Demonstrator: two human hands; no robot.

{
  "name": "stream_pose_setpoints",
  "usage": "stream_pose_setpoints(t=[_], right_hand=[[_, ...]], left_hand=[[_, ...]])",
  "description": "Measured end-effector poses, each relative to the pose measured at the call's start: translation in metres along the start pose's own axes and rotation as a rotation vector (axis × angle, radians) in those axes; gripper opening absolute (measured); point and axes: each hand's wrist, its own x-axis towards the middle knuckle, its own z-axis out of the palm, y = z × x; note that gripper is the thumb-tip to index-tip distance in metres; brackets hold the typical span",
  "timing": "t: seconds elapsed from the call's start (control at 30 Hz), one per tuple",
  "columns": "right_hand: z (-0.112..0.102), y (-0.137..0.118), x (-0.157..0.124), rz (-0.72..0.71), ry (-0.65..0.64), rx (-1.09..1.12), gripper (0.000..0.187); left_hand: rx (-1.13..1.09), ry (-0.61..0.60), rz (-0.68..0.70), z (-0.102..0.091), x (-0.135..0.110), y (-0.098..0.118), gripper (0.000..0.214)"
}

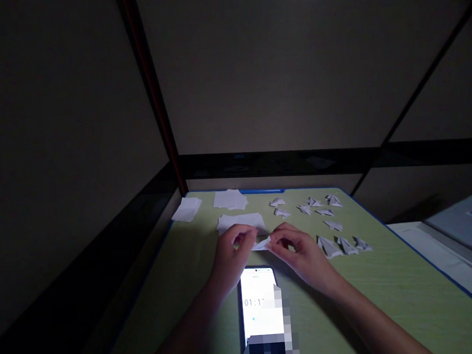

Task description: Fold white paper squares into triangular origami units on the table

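Note:
Between my two hands is a small folded piece of white paper (pixel 261 245), held just above the table. My left hand (pixel 234 252) pinches its left end, fingers curled together. At the paper's right end, my right hand (pixel 299 248) grips it between thumb and fingertips. Right behind the hands lies a stack of white paper sheets (pixel 241 221), partly covered by my left hand. A phone (pixel 258 294) with a lit timer screen lies face up below the hands, its lower part blurred out.
Several folded paper planes (pixel 327 246) lie on the right of the green table (pixel 167 289). Two more paper stacks, a middle one (pixel 229 199) and a left one (pixel 187 209), rest near the far edge. A grey laptop-like object (pixel 469 225) stands to the right, beyond the blue edge.

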Motion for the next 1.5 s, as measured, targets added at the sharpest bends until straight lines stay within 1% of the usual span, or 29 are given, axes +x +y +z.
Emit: stream_pose_setpoints(t=[0.1,0.2,0.33,0.5,0.7,0.9,1.13,1.33,1.5], right_hand=[[0.001,-0.002,-0.003,-0.059,-0.027,-0.101,0.012],[0.002,0.0,-0.004,-0.105,-0.075,-0.17,0.011],[0.002,0.002,-0.005,-0.137,-0.124,-0.219,0.01],[0.003,0.002,-0.005,-0.143,-0.143,-0.252,0.011],[0.003,0.003,-0.005,-0.149,-0.153,-0.259,0.01],[0.003,0.001,-0.005,-0.146,-0.154,-0.266,0.01],[0.003,0.004,-0.005,-0.149,-0.158,-0.276,0.011],[0.004,0.004,-0.004,-0.153,-0.168,-0.281,0.011],[0.003,0.002,-0.004,-0.15,-0.159,-0.281,0.01]], left_hand=[[0.077,-0.047,0.094,0.002,-0.003,-0.003,0.011],[0.129,-0.069,0.144,0.005,-0.003,-0.006,0.011],[0.188,-0.074,0.165,0.006,-0.004,-0.011,0.008],[0.213,-0.091,0.196,0.007,-0.005,-0.018,0.006],[0.2,-0.105,0.184,0.007,-0.003,-0.018,0.008],[0.23,-0.113,0.141,0.005,-0.003,-0.016,0.008],[0.248,-0.122,0.156,0.006,-0.003,-0.017,0.009],[0.318,-0.133,0.184,0.005,-0.004,-0.019,0.009],[0.278,-0.152,0.105,0.005,-0.003,-0.019,0.008]])
